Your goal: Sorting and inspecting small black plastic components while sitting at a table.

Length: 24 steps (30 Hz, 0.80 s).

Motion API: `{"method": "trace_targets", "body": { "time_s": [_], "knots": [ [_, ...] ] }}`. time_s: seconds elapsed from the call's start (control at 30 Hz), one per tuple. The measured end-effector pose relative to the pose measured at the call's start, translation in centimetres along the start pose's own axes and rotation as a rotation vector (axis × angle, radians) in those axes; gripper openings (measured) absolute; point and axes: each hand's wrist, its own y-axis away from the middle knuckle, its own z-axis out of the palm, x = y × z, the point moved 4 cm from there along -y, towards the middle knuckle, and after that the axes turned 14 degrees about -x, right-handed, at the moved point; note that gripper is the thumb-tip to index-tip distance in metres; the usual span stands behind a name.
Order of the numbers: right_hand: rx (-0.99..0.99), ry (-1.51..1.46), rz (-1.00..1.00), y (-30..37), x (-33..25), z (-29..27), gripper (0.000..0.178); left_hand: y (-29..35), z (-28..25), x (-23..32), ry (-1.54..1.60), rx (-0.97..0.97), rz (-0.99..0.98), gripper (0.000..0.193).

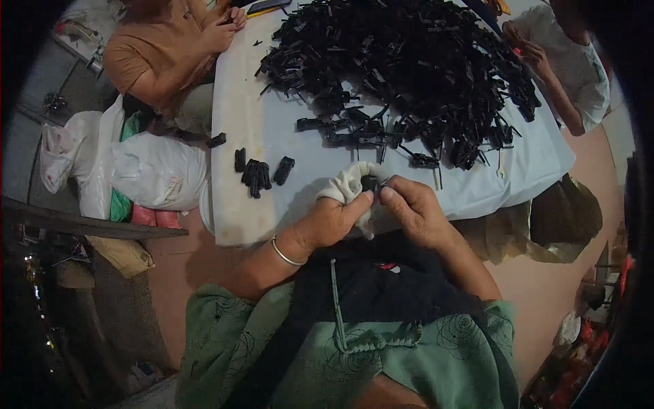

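Note:
Near the table's front edge, my left hand (338, 219) and my right hand (413, 210) meet with thumbs close together. White cloth (349, 183), like a glove, covers the fingers of my left hand; its thumb is bare. Between the hands shows a small black plastic part (369, 183), mostly hidden by fingers and cloth. Both hands are closed on it, the right one in a pinch. Beyond them lies a big heap of black plastic parts (409, 68), many with thin rods. Several separate black pieces (255, 176) lie to the left of my hands.
The table (272, 221) has a pale cover. One person (157, 54) sits at its far left, another (565, 75) at its far right, hands raised. White bags (160, 170) stand left of the table. Brown sacking (565, 218) hangs or lies by its right front corner.

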Motion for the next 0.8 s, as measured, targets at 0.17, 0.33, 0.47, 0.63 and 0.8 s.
{"method": "trace_targets", "body": {
  "time_s": [0.17,0.33,0.47,0.63,0.8],
  "knots": [
    [-0.040,0.226,0.017,-0.3,-0.5,0.6,0.030,0.2,0.4,-0.4,-0.202,0.048,-0.056,0.034],
    [-0.016,0.050,0.033,-0.4,-0.1,1.5,0.030,0.4,0.8,1.3,-0.697,0.156,0.369,0.031],
    [0.098,0.561,0.062,0.2,-0.7,-0.9,0.020,1.5,-1.8,1.4,-1.353,0.112,0.092,0.031],
    [0.311,1.049,0.201,1.1,0.8,-5.0,0.024,2.7,-6.1,3.3,-1.628,0.255,-0.153,0.034],
    [0.243,0.996,0.248,1.7,-1.0,-4.5,0.026,1.4,-1.8,5.5,-1.443,0.349,0.198,0.039]
  ]
}}
